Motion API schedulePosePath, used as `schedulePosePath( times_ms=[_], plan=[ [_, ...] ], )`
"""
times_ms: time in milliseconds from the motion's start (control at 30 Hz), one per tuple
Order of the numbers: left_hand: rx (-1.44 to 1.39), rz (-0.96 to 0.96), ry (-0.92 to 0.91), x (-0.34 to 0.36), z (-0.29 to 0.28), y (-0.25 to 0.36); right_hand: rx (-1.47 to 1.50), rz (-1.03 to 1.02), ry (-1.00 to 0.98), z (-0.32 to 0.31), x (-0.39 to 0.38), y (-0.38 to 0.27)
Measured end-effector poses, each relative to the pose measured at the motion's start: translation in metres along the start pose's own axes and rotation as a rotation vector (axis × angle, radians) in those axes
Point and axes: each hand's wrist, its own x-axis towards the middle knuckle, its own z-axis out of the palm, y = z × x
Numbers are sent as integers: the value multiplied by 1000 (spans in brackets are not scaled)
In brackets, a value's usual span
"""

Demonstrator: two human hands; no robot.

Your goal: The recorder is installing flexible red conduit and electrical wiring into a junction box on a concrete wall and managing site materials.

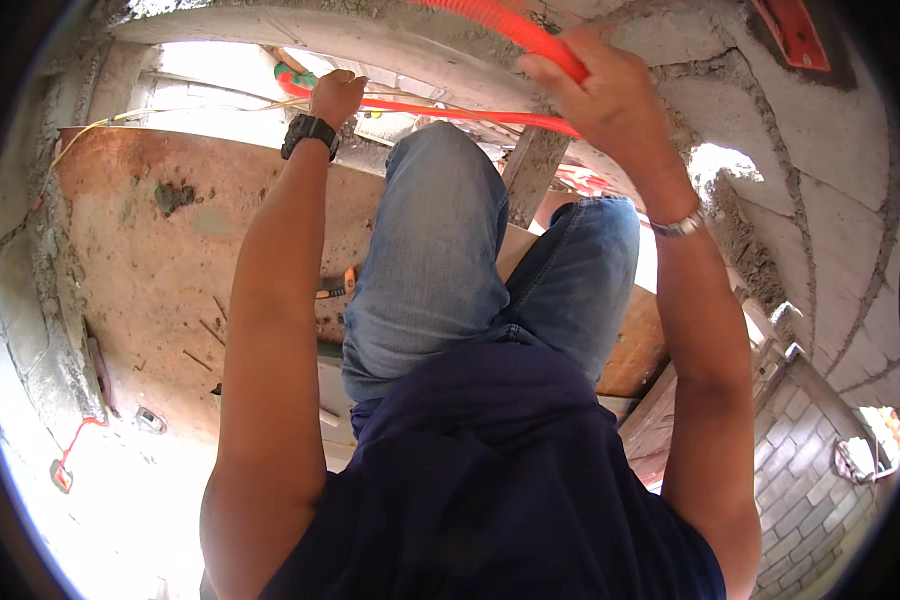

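Observation:
My right hand is wrapped round an orange corrugated conduit, which leaves the top of the view in a curve. My left hand is closed at the opening further left, where a thin yellow wire runs into its fingers; the exact grip is partly hidden. An orange length of conduit stretches from beside my left hand toward my right wrist. Close to the left fingers is a green and red piece.
My knees are bent above a stained brown board. An orange-and-black handled tool lies by my left leg. Rough block walls with cement joints curve round the right side. A red box is set in the wall at top right.

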Motion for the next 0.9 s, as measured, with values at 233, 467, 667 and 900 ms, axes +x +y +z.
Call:
schedulePosePath(
  times_ms=[233, 467, 667, 900],
  plan=[
    [-409, -98, -134, -25, -40, 54, 107, 329, -37, 44, -6, 17],
    [-892, -327, -238, -24, -49, 160, 427, 640, 141, 80, -7, 41],
    [-1027, -4, -334, -25, -52, 238, 443, 738, 272, 83, -35, 35],
    [-844, 107, -272, -11, -39, 318, 677, 837, 380, 84, -52, 38]
  ],
)
